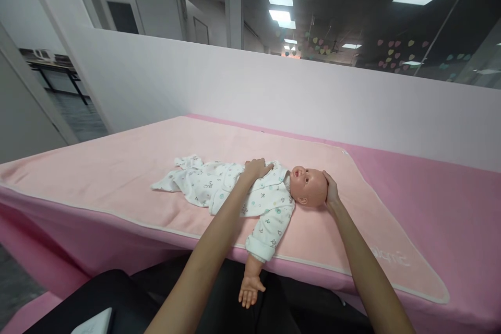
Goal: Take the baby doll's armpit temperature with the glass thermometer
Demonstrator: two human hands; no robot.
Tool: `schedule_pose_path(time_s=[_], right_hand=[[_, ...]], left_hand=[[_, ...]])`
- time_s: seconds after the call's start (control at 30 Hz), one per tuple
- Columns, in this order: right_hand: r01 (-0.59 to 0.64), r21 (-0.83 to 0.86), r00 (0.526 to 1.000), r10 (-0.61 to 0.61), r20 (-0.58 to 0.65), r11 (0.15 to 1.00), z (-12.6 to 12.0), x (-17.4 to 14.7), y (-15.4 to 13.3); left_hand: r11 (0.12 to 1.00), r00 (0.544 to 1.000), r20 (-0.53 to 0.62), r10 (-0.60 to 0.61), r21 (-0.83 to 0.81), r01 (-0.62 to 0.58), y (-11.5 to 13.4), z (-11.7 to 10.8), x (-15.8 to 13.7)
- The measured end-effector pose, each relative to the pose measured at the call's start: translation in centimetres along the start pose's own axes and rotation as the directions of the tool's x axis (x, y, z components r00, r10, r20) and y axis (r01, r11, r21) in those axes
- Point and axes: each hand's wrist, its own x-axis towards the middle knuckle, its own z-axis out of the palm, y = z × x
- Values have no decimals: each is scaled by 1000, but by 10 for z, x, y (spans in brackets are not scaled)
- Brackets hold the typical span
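A baby doll [308, 188] lies on its back on a peach mat [129, 167], head to the right and face up. It wears a white printed top [270, 195] and matching trousers [203, 182]. My left hand [258, 168] lies across the far side of its chest, fingers curled over the cloth and partly hidden. With my right hand [331, 188] I cup the crown of the head; most of those fingers are out of sight behind it. The doll's near arm [251, 282] hangs over the mat's front edge, palm showing.
Under the mat a pink cloth [450, 193] covers the table. A low white wall [274, 88] with glass above it stands behind. My legs are beneath the front edge, with a white flat object [94, 322] at bottom left. A dark side table [55, 68] stands far left.
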Motion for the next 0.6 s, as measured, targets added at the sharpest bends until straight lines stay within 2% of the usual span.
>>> schedule_pose_path(time_s=[0.1, 0.2, 0.3, 0.37, 0.43, 0.53, 0.6], right_hand=[[-103, 51, 988, 97, 124, 993, 7, -8, -1], [-119, 52, 986, 112, 124, 992, 3, -8, -3], [28, 20, 997, -26, -76, 999, -10, 3, -4], [139, -23, 966, -141, -216, 990, -20, 11, -5], [204, -61, 942, -213, -259, 977, -25, 17, -5], [200, -121, 948, -224, -227, 972, -21, 15, -2], [125, -132, 984, -139, -107, 983, -12, 7, 0]], left_hand=[[1000, 1000, 0, -3, -2, 3, 0, 1, 1], [1000, 1000, 6, -6, 0, 6, 0, 1, 0], [1000, 1000, 4, -5, 6, 5, 0, 0, 0], [1000, 1000, 5, -2, 3, 2, 0, -1, -1], [1000, 1000, 6, 0, -2, 0, 1, -1, -2], [1000, 1000, 2, -3, -6, 3, 1, -1, -2], [1000, 1000, 2, -6, -9, 6, 1, -2, -2]])
